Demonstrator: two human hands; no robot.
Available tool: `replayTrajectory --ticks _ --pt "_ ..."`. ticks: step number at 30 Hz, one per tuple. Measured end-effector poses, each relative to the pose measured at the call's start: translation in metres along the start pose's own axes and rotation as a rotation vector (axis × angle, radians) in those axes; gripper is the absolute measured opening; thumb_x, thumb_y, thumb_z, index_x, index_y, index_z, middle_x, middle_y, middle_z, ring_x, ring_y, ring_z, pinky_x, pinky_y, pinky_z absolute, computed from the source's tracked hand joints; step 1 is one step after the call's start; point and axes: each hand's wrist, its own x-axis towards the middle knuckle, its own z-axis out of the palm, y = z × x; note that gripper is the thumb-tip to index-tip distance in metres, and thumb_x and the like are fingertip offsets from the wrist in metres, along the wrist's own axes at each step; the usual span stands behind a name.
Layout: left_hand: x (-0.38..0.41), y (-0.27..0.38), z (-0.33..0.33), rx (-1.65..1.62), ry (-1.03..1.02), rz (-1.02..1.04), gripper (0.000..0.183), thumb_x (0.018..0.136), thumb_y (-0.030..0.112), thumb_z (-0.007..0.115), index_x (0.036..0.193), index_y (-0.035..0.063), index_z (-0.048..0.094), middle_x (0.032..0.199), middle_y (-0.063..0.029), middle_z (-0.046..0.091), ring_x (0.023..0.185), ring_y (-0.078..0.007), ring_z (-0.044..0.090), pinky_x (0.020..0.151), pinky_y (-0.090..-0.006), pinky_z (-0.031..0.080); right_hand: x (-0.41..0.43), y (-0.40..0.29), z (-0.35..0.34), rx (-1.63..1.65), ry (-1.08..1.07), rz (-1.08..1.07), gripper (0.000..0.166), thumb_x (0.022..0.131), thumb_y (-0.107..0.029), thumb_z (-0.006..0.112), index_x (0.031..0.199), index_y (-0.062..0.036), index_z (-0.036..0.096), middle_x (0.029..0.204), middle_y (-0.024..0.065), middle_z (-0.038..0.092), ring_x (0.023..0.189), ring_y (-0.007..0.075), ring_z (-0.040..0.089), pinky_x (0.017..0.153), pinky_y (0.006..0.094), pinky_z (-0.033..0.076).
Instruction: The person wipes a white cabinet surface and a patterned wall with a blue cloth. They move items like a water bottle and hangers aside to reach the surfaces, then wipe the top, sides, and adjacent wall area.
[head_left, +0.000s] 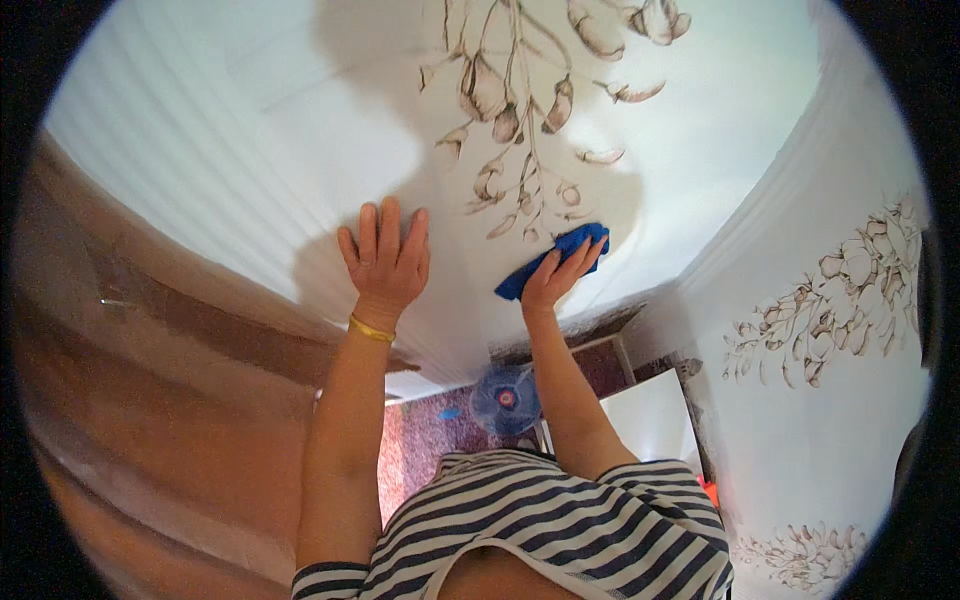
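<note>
My right hand (553, 279) presses a folded blue cloth (577, 238) against a white wall (465, 300). The cloth lies just below the tip of a brown flower print (525, 199) that hangs down the wall. To the left, my left hand (386, 259) rests on the same wall with its fingers spread and nothing in it. A yellow band (372, 330) circles that wrist. Shadows of my head and arms fall over the wall and part of the print.
Brown curtain-like or wooden surface (187, 390) fills the left side. A second wall with flower prints (832, 315) meets this one at the right. Below stand a round blue fan (506, 400) and a white-topped piece of furniture (651, 414), by a purplish patterned floor (412, 439).
</note>
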Motion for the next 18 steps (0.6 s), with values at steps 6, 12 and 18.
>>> replayTrajectory --ticks 6,12,18 --pt "0.002 0.001 0.001 -0.013 0.001 -0.009 0.036 0.095 0.025 0.054 0.130 0.0190 0.058 0.145 -0.0150 0.046 0.138 -0.0372 0.035 0.116 -0.0572 0.015 0.071 -0.049 0.009 0.079 -0.263 -0.551 0.028 0.083 -0.016 0.063 0.110 -0.0089 0.067 0.143 0.0205 0.049 0.134 0.0432 0.040 0.114 0.0602 0.020" --pt "0.004 0.004 -0.003 -0.008 0.026 -0.041 0.031 0.094 0.023 0.053 0.124 0.0208 0.061 0.138 -0.0115 0.053 0.132 -0.0333 0.044 0.114 -0.0561 0.022 0.157 -0.045 0.013 -0.096 -0.027 -0.357 0.045 0.086 -0.016 0.059 0.130 -0.0065 0.054 0.152 0.0221 0.036 0.139 0.0401 0.034 0.114 0.0583 0.018" --pt "0.003 0.002 -0.002 -0.001 0.001 0.001 0.034 0.096 0.027 0.052 0.127 0.0179 0.060 0.145 -0.0152 0.046 0.137 -0.0380 0.038 0.113 -0.0599 0.019 0.105 -0.089 0.031 -0.001 -0.135 -0.446 0.037 0.079 -0.015 0.060 0.115 -0.0127 0.064 0.146 0.0179 0.046 0.134 0.0395 0.039 0.114 0.0587 0.019"
